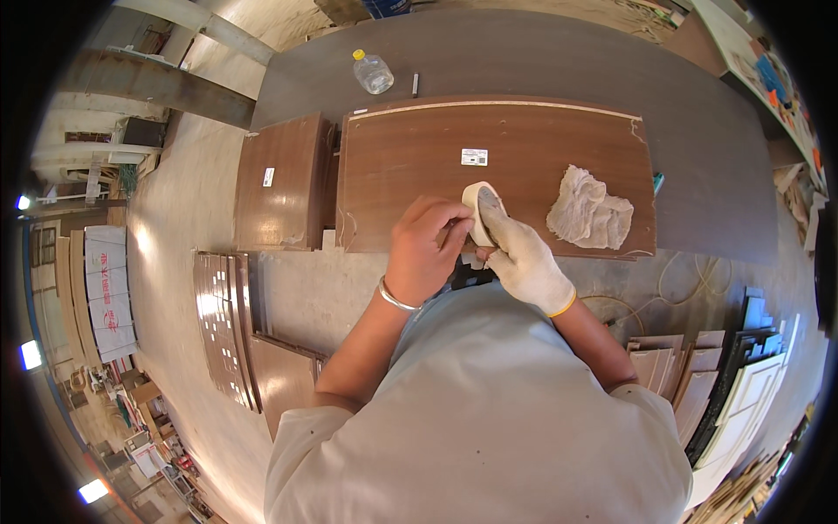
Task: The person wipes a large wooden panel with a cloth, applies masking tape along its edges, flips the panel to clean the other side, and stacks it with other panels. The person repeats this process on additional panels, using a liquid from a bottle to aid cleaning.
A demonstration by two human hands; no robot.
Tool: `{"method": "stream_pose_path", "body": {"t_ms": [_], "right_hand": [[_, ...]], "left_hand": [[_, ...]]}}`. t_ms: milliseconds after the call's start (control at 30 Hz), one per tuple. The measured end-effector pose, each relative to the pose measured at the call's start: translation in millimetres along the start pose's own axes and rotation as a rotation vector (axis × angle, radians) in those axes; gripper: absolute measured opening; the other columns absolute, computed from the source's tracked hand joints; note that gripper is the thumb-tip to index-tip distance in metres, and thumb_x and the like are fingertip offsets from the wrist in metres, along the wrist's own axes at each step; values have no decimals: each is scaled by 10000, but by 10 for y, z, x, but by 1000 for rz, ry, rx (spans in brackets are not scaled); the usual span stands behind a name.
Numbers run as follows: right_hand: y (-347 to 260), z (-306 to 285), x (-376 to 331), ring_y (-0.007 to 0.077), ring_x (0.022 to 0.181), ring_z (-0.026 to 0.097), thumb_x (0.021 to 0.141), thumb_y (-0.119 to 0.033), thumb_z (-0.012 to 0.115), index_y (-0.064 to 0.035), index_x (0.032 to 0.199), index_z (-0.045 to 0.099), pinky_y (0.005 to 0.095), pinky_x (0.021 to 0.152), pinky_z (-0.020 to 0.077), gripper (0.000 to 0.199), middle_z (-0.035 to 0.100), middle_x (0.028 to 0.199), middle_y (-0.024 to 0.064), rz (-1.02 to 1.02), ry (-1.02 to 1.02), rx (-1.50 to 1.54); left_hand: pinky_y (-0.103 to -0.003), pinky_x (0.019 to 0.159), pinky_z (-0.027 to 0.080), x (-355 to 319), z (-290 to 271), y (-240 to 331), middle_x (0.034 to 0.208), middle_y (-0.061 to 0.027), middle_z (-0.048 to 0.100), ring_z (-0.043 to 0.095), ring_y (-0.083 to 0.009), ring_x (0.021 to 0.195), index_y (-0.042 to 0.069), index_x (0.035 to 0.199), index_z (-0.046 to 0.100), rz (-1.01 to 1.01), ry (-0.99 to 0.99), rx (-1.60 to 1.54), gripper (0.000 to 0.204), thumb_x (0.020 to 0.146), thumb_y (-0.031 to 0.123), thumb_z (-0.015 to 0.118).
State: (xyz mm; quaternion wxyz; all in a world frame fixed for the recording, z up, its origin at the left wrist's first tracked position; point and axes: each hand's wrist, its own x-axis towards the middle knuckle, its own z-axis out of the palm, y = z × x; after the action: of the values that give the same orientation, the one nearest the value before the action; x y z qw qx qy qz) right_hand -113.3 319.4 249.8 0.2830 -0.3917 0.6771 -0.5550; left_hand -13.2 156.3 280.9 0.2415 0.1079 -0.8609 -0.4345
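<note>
At left, a flat stack of smooth, glossy brown panels [278,205] is laid on the matte grey counter [301,87]; beyond it, a clear bottle [375,76] with a yellow cap is placed. The bare left hand [428,249] is set with thumb and forefinger at the roll's rim; whether tape is pinched cannot be told. The cream ring-shaped tape roll [472,196], positioned above a broad brown panel [410,144], is clasped by the right hand [528,266], gloved in pale fabric. Rightmost, a crumpled, fuzzy whitish cloth [589,211] is spread.
</note>
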Motion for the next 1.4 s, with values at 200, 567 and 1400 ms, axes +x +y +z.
{"method": "stream_pose_path", "body": {"t_ms": [200, 567, 1400], "right_hand": [[-9, 15, 39, 448, 876, 646, 827, 39, 660, -22, 1399, 520, 563, 1007, 510, 592, 667, 884, 200, -154, 1, -358], [148, 73, 14, 423, 947, 681, 864, 10, 643, -37, 1357, 558, 568, 921, 528, 503, 698, 914, 197, -131, 0, -353], [396, 115, 140, 187, 685, 515, 962, 26, 527, 41, 1361, 579, 335, 702, 520, 403, 569, 827, 116, 224, -197, 190]], "left_hand": [[-338, 664, 551, 14, -68, -39, 831, -88, 708, 679, -249, 736, 41, 952, 731, 89, -65, 270, 163, 821, -43, 779], [-362, 726, 485, -66, 4, -234, 758, -36, 660, 631, -234, 721, 68, 832, 655, -31, -132, 185, 139, 755, -2, 747], [-326, 775, 580, -315, 256, -515, 990, -128, 704, 701, -237, 871, -3, 949, 705, -72, 21, 109, 102, 873, -61, 741]]}}
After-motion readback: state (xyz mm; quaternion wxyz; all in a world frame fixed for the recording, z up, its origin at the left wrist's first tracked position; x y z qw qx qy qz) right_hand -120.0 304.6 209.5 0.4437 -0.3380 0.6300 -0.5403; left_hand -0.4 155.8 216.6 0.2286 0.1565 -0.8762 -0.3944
